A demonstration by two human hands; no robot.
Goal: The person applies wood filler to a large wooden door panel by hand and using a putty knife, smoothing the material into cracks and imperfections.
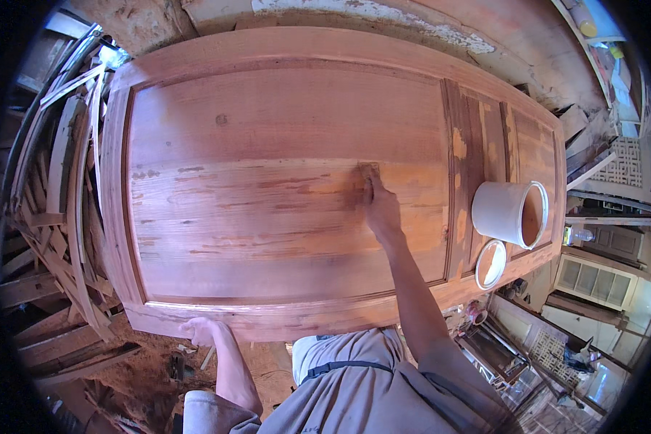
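Note:
A large panelled wooden door lies flat in front of me, with streaks of orange-brown filler across its big panel. My right hand reaches to the middle of that panel. Its fingers are closed on a small flat brownish piece pressed to the wood; whether it is a scraper or a pad I cannot tell. At the door's near left edge, my left hand grips the frame, some of its fingers hidden. A white bucket lies on its side on the right part of the door, beside a round white lid.
Wooden offcuts and slats are heaped to the left. Sawdust covers the floor below the door. On the right stand a pale framed shutter and woven panels. A worn wall or ledge runs behind the door.

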